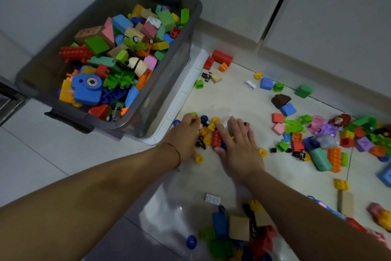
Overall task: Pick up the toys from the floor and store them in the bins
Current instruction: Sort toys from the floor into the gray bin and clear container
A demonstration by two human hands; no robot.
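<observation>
The left hand [186,136] and right hand [239,146] rest on the floor [222,95] on either side of a small heap of bricks [208,128], just beside the grey bin [55,57]. The left hand's fingers curl down onto the heap's far edge; I cannot tell whether they pinch a piece. The right hand lies wide and flat with straight fingers, its thumb against a red brick [216,138], and its palm hides whatever lies beneath. The bin already holds many blocks, including a blue toy camera [87,87]. More toys [330,140] are strewn to the right, cut off by the frame edge. The near pile [232,235] is too blurred to identify.
</observation>
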